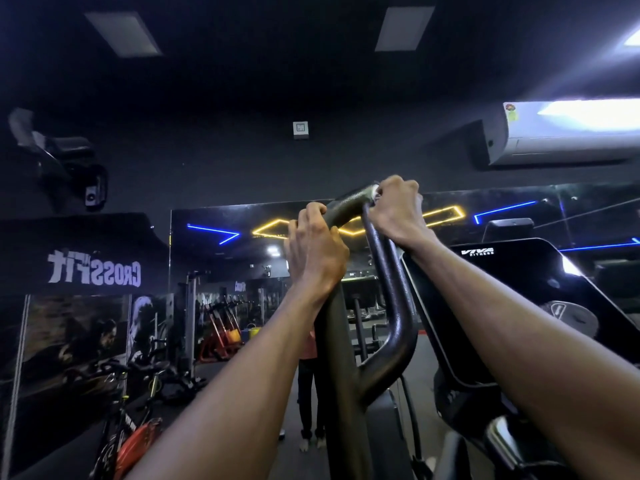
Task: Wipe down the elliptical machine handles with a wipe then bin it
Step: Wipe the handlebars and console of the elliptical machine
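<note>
The handle (349,202) was gripped by the left hand (317,252); a white wipe (375,195) was pressed against its top bend by the right hand's (394,209) curled fingers.

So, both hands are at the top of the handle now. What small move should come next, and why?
Probably slide the right hand, which pinches the white wipe against the top bend of the handle, down the right bar, since that bar below looks not yet covered by the wipe. The left hand grips the left side and can steady it.
</note>
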### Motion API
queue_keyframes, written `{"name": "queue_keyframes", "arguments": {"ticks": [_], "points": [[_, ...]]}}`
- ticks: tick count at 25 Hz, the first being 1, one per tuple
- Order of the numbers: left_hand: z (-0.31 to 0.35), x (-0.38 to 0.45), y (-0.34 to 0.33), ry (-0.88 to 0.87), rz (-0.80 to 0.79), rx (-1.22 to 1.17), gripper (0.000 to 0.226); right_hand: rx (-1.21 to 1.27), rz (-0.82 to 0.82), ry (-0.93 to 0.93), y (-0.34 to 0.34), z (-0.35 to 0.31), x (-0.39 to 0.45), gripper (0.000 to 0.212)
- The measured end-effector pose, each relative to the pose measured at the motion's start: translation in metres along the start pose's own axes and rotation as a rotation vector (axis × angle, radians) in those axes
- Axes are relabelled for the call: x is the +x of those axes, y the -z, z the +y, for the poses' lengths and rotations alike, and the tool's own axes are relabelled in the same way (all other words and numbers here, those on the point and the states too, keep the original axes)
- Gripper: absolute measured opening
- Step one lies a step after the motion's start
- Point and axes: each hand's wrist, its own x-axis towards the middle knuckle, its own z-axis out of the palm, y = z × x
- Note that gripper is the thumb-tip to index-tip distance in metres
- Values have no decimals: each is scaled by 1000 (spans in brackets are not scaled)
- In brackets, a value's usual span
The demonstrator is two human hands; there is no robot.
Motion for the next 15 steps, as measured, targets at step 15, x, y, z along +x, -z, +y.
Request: {"name": "queue_keyframes", "arguments": {"ticks": [15], "points": [[-6, -32, 20, 231, 40, -272, 19, -39, -187, 406, -13, -41, -5, 34]]}}
